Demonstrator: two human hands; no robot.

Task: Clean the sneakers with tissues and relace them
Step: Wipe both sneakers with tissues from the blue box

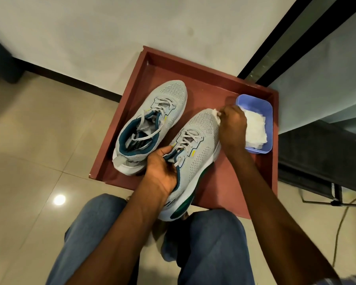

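Two grey mesh sneakers with teal collars and white laces lie in a dark red tray [230,182]. The left sneaker [169,95] rests flat, its laces loose. The right sneaker [201,140] is tilted with its heel raised toward me. My left hand [162,171] grips this sneaker at the collar, fingers curled inside the opening. My right hand [232,128] holds a crumpled white tissue [216,115] against the right side of the toe. A blue tub [265,108] holding white tissues [255,128] stands at the tray's right, partly hidden behind my right hand.
The tray sits on a beige tiled floor [29,140] against a white wall. A dark metal frame [317,153] and a yellowish cable [341,219] lie to the right. My knees in blue jeans [210,243] are just below the tray's near edge.
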